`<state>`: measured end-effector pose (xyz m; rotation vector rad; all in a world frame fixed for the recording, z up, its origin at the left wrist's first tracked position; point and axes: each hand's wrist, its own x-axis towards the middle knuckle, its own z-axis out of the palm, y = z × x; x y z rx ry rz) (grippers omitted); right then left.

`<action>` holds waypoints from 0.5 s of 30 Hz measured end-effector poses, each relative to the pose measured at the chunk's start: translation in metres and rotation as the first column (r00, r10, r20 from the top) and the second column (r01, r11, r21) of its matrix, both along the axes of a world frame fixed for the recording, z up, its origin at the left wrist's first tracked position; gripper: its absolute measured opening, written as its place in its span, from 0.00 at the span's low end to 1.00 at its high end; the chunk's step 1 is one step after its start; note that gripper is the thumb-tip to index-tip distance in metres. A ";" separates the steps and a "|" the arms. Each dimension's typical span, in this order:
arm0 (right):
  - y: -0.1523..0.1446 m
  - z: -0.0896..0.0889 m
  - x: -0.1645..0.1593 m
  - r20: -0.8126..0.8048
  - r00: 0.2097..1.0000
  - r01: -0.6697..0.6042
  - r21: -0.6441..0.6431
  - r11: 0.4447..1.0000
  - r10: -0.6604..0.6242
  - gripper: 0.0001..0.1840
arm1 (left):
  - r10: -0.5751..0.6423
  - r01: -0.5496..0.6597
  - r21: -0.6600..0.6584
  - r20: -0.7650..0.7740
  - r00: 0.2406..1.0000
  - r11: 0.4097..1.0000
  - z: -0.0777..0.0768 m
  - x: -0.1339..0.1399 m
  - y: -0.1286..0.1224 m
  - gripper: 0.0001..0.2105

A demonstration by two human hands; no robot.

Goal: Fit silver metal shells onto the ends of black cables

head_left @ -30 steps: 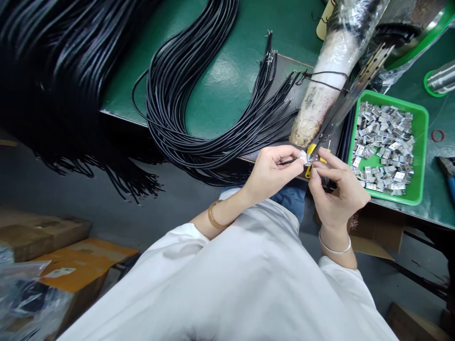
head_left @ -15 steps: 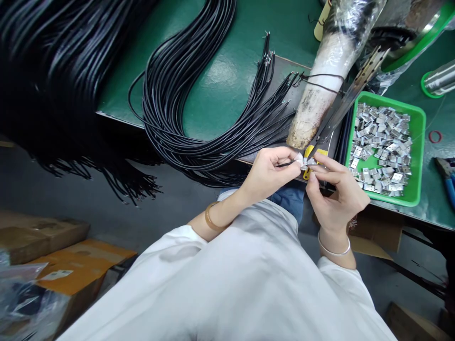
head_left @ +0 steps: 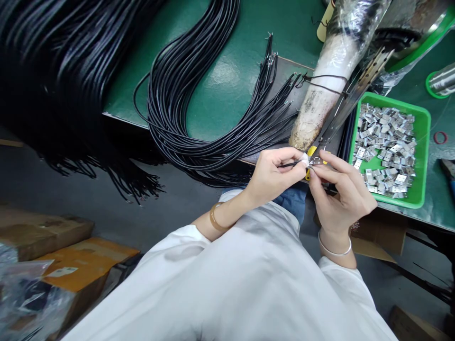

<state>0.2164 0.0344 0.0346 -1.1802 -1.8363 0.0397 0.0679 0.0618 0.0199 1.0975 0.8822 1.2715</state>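
Observation:
My left hand [head_left: 275, 173] pinches a thin black cable [head_left: 289, 164] near its end. White material [head_left: 304, 159] wraps its fingertips. Close beside it, my right hand [head_left: 343, 187] has its thumb and a finger pressed together at the cable's end; whatever small piece they hold is mostly hidden. Just behind the fingertips is a yellow part [head_left: 311, 151], under the lower end of a slanting metal bar [head_left: 337, 118]. A bundle of black cables [head_left: 199, 142] with bared wire ends curves across the green table [head_left: 227, 76] to the left of the hands.
A green tray [head_left: 427, 156] of metal USB plug shells [head_left: 387, 137] stands right of my hands. A plastic-wrapped pipe [head_left: 322, 94] slants down behind them. A red ring [head_left: 441, 137] and blue-handled pliers [head_left: 450, 173] lie farther right. More cables [head_left: 71, 71] hang over the table edge at left.
The view has shifted slightly, so everything sits a little farther right. My right fingers have closed in by the left fingertips, covering the small metal piece seen between them earlier.

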 end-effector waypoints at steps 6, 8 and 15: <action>-0.004 -0.005 0.001 -0.046 0.998 -0.043 -0.037 0.998 0.041 0.13 | -0.068 0.061 -0.095 -0.078 0.995 0.994 -0.002 -0.004 0.001 0.04; -0.004 -0.005 0.003 -0.037 0.999 -0.032 -0.046 0.998 0.031 0.12 | -0.086 0.076 -0.090 -0.114 0.990 0.993 -0.001 -0.006 0.000 0.05; -0.004 0.001 0.005 0.118 0.992 0.045 0.077 0.996 -0.054 0.12 | -0.101 0.107 0.012 -0.242 0.965 0.994 0.007 -0.008 -0.010 0.06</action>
